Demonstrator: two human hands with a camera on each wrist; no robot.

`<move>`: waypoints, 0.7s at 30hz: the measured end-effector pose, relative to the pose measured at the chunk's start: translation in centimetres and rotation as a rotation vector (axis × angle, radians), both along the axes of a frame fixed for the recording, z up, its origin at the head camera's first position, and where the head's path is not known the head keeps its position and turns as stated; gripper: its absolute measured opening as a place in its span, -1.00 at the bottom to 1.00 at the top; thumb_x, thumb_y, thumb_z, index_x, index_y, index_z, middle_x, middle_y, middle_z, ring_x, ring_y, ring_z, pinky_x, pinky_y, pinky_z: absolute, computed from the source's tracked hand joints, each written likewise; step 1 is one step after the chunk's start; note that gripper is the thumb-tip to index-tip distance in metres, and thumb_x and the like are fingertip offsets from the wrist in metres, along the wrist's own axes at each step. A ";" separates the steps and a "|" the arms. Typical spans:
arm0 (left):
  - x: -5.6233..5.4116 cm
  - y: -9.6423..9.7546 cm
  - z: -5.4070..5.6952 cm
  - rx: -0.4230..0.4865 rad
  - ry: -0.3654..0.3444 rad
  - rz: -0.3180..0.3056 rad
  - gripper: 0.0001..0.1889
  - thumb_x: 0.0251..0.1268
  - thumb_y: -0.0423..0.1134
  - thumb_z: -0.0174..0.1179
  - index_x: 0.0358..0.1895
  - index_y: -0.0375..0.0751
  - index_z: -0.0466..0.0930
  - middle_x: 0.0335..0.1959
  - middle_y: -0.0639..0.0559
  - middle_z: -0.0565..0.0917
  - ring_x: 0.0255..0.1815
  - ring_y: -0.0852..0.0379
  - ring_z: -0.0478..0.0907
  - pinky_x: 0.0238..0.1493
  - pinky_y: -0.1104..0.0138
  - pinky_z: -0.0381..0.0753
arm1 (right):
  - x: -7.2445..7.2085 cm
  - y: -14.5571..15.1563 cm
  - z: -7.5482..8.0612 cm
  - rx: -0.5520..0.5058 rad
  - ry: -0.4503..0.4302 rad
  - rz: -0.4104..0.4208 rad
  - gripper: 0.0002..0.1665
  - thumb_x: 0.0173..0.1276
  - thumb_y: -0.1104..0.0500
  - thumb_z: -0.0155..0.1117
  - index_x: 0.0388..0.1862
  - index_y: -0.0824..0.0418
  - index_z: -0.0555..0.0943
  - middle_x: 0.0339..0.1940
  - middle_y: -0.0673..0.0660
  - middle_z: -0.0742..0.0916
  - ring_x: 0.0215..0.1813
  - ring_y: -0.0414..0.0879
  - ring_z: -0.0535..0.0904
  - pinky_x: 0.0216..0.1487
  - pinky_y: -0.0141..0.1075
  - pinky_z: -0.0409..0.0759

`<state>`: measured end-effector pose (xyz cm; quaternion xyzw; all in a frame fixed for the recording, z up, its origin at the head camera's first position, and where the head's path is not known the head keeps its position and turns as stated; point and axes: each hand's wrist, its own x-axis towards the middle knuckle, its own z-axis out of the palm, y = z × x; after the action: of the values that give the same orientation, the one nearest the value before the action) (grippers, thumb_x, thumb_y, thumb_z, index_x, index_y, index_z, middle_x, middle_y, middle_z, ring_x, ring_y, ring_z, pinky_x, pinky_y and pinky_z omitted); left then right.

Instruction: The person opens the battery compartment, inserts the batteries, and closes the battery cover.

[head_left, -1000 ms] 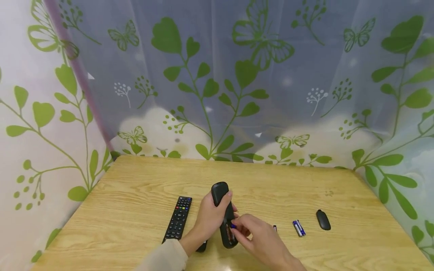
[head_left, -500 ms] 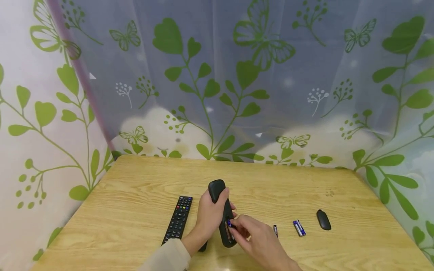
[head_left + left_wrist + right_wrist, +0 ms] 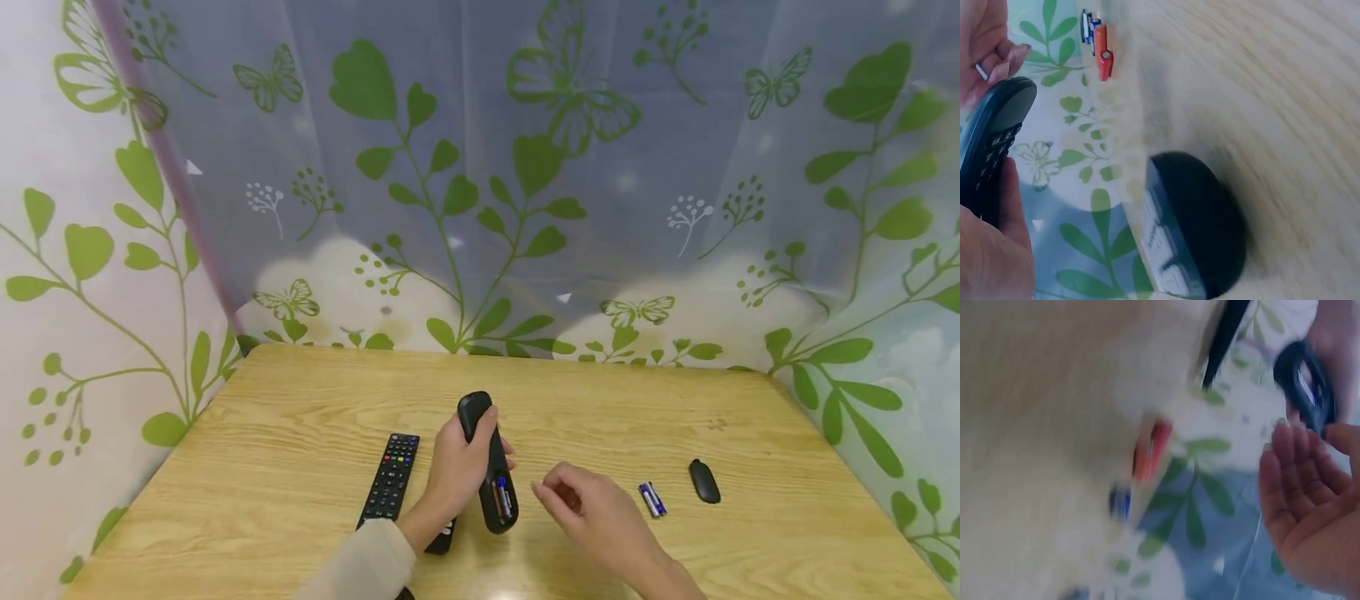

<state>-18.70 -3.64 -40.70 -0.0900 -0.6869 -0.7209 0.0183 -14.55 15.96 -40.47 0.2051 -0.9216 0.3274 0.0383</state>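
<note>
My left hand (image 3: 461, 462) grips a black remote control (image 3: 474, 408), its back turned up and its battery bay uncovered. In that bay lies a blue-and-silver battery (image 3: 504, 497); the bay's left side shows a copper-brown colour. To the right, apart from the remote, my right hand (image 3: 600, 517) hovers over the table with loosely bent fingers. Its palm and fingers (image 3: 1300, 487) hold nothing in the right wrist view. The held remote's button side (image 3: 1000, 140) shows in the left wrist view.
Another remote (image 3: 392, 475) lies buttons up at left, with part of a further black remote (image 3: 442, 537) beyond my left wrist. At right lie blue-and-silver batteries (image 3: 652, 500) and a small black oval piece (image 3: 704, 482). A red-orange object (image 3: 1104, 53) shows in the wrist views.
My right hand has let go of the blue battery, which now lies in the remote's bay, and has drawn away to the right. My left hand still grips the remote.
</note>
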 end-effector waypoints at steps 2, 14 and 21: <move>-0.2 -0.3 -0.2 0.019 -0.022 -0.022 -0.56 0.51 -0.01 -0.06 0.09 -0.38 0.38 -0.41 -0.22 0.66 -0.45 -0.15 0.68 -0.38 0.21 0.70 | -0.7 1.5 0.3 0.046 -0.023 -0.051 -0.82 0.42 -0.05 0.17 -0.37 -0.05 0.57 -0.56 -0.24 0.57 -0.53 -0.37 0.47 -0.53 -0.41 0.47; -0.3 -1.5 0.2 -0.076 -0.018 -0.028 -0.51 0.48 0.05 -0.03 0.08 -0.39 0.39 -0.29 -0.24 0.59 -0.34 -0.10 0.67 -0.31 0.25 0.69 | -4.1 11.7 -0.5 0.223 -0.297 -0.213 -0.73 0.41 0.07 0.18 -0.10 0.25 0.53 -0.35 0.03 0.60 -0.40 -0.13 0.49 -0.44 -0.21 0.46; 0.8 -1.6 1.4 -0.054 -0.023 -0.027 -0.60 0.52 -0.10 -0.06 0.06 -0.45 0.39 -0.34 -0.24 0.58 -0.37 -0.24 0.65 -0.36 0.23 0.69 | -4.5 12.1 -2.0 0.241 -0.336 -0.190 -0.80 0.35 0.19 0.23 -0.15 0.32 0.55 -0.42 0.04 0.60 -0.41 -0.13 0.50 -0.42 -0.23 0.49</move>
<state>-17.92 -5.27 -39.27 -0.0915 -0.7049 -0.7034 -0.0019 -19.05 28.05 -42.45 0.0633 -0.9626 0.2395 -0.1097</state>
